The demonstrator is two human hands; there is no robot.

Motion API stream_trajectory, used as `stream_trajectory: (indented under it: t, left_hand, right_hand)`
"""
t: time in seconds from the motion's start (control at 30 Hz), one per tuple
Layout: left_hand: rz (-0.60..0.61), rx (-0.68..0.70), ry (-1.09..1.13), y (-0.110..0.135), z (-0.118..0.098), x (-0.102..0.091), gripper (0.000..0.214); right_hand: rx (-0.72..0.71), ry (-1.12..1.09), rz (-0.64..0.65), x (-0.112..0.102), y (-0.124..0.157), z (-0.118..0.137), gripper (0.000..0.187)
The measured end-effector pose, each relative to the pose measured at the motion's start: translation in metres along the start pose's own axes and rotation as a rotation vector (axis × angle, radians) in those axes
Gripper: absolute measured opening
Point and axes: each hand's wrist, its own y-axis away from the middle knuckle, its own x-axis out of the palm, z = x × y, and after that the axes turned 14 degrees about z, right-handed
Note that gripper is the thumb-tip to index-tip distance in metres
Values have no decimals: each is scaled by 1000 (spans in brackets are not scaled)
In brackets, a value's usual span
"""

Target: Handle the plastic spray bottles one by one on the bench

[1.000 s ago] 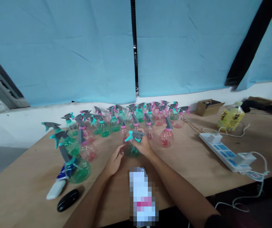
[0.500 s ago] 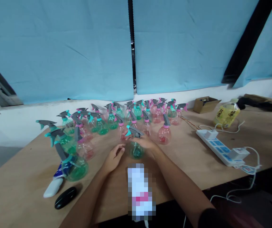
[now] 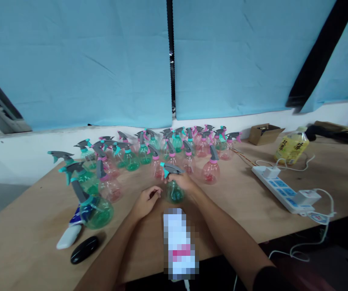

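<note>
In the head view, my right hand [image 3: 182,180] is wrapped around the neck of a green spray bottle [image 3: 175,195] with a grey and turquoise trigger head. The bottle stands upright on the table, its nozzle toward the left. My left hand [image 3: 148,199] rests on the tabletop just left of that bottle, empty and loosely curled, with a gap between thumb and fingers. Close behind the held bottle are pink spray bottles, one [image 3: 210,171] to its right. A pixelated phone [image 3: 180,244] lies between my forearms.
Several green and pink spray bottles crowd the back and left, a green one [image 3: 96,214] nearest. Left of my forearm lie a black oval object [image 3: 84,249] and a white object [image 3: 68,237]. To the right are a power strip [image 3: 279,190] with cables, a yellow-labelled bottle [image 3: 291,147] and a cardboard box [image 3: 265,135].
My right hand's fingers have wrapped further round the bottle's neck, and its spray head has turned slightly. My left hand has barely moved. The view has shifted a little.
</note>
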Motion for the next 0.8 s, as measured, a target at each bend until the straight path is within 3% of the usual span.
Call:
stream_trajectory:
  t: [0.33, 0.8]
  left_hand:
    - [40, 30, -11, -2, 9, 4, 30]
    - [37, 48, 1, -2, 10, 4, 26]
  right_hand:
    - [65, 72, 33, 4, -1, -2, 34]
    - [24, 39, 49, 8, -2, 3, 35]
